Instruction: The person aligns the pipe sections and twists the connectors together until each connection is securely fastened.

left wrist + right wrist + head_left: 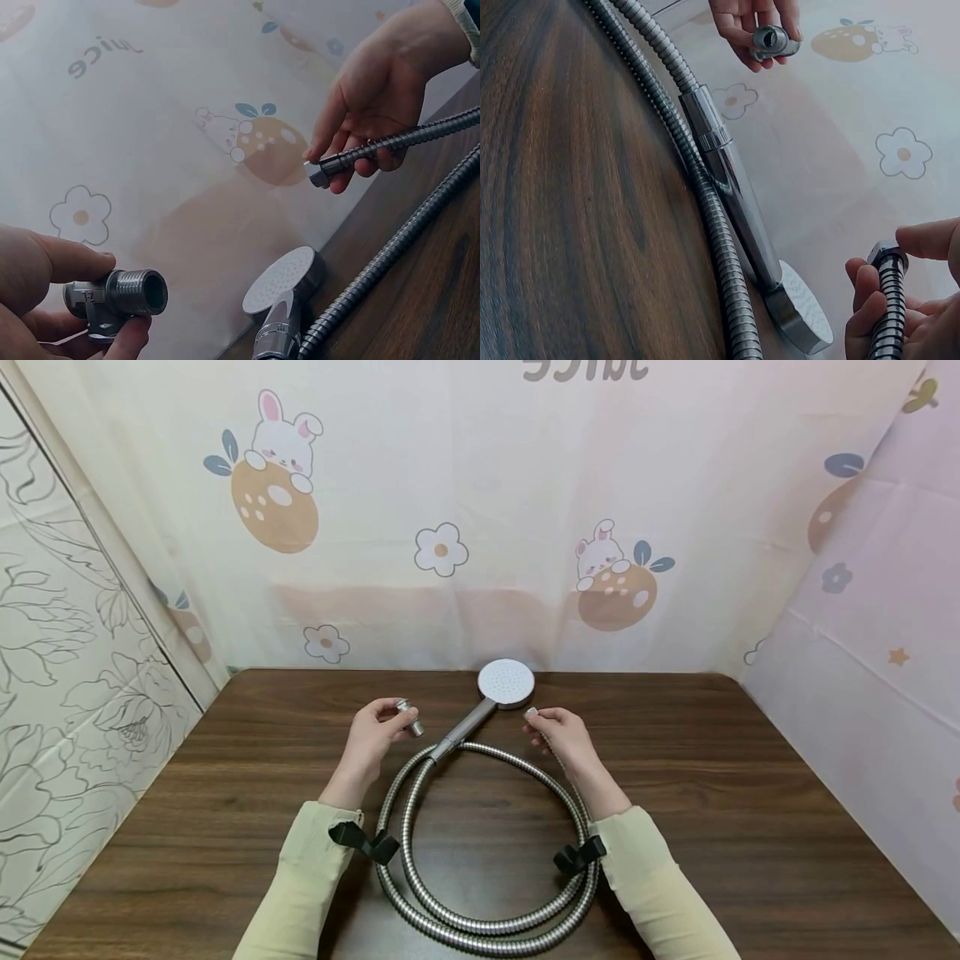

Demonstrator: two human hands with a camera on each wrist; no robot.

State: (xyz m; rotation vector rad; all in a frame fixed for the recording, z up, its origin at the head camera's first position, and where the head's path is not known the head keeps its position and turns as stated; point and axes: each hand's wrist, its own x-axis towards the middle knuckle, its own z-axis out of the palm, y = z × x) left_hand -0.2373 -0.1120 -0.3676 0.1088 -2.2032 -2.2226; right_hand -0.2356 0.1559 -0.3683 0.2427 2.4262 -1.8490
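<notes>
Metal pipe fitting (pixel 411 718): up in left hand (pixel 375 731), pinched between thumb and fingers, threaded end facing the other hand in left wrist view. Hose (pixel 491 947): free end up in right hand (pixel 566 739), fingers curled round it just below the end nut (pixel 318 174), thumb at the nut. Nut and fitting well apart.

Between the hands: shower head (pixel 506 682), round white face up, near far edge of surface. Its grey handle (pixel 468 725) slants toward the near left and joins the hose, so it sits right in the middle of the work area. Rest of hose coiled in big loops on the surface (pixel 187 827), in front of the handle and between the forearms; takes up most of the near middle.

Black straps (pixel 365 841) at both wrists, overlapping the coil sides in head view. Pale green sleeves (pixel 303 877) outside the coil, on either side.

Behind surface: cream curtain (pixel 510 468), bunny, fruit and flower prints. Left: white panel (pixel 60 635) with line-drawn flowers. Right: pale pinkish sheet (pixel 885 627), small star and flower prints.
</notes>
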